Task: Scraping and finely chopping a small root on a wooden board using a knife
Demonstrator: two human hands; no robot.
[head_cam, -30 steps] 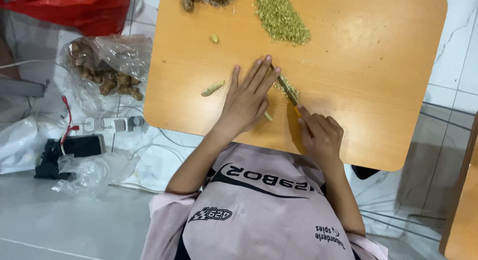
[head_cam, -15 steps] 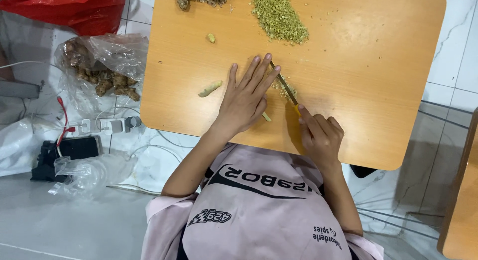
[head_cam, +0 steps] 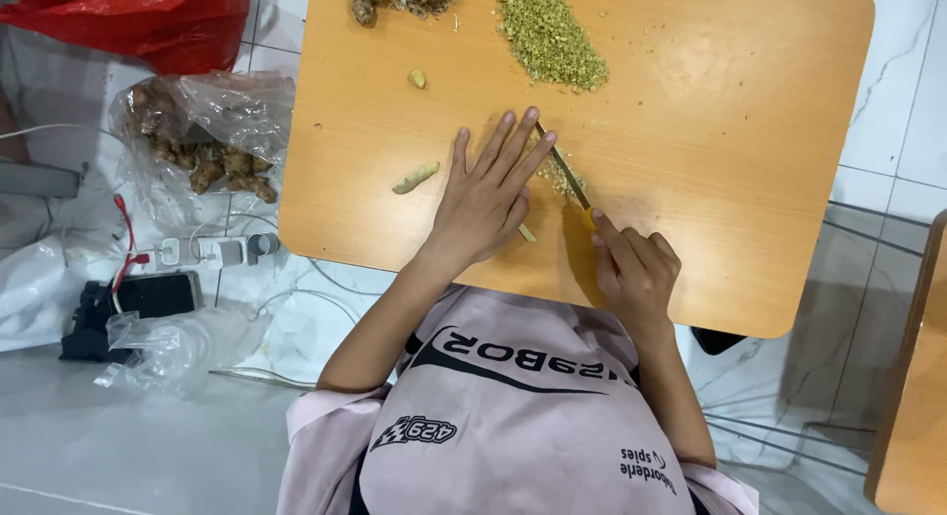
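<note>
Knife (head_cam: 564, 170) stays in the right hand's (head_cam: 636, 268) closed grip, left hand (head_cam: 483, 199) still flat, fingers spread.

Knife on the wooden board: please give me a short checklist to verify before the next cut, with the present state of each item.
1. Right hand closed on the knife handle: ok.
2. Left hand pressed flat near the blade, fingers stretched out, not curled: not ok, the fingertips lie close to the blade.
3. Blade over the small chopped bits: ok.
4. Pile of finished chopped pieces kept apart from the cutting spot: ok.
5. Loose root piece clear of the blade, left of the left hand: ok.
6. Sharpness of the blade edge: cannot tell.
</note>
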